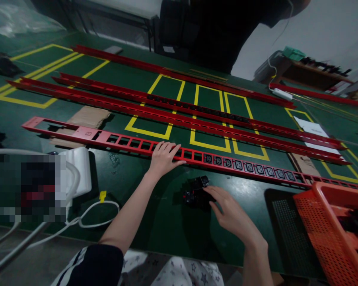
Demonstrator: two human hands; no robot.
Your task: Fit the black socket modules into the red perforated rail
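A long red slotted rail (116, 140) lies across the green table (155, 214), with black sockets (247, 167) fitted in its right part. My left hand (164, 158) rests flat on the rail's empty slots, fingers stretched out. My right hand (229, 212) reaches for a small pile of black socket modules (195, 192) on the table in front of the rail; its fingertips touch the pile, fingers slightly curled.
Several more red rails (179, 113) lie farther back over yellow floor-style markings. An orange mesh basket (331, 226) stands at the right front. A white device with a cable (77, 171) sits at the left. Cardboard pieces (86, 119) lie under the rail's left end. A person in dark clothing (214, 31) stands across the table.
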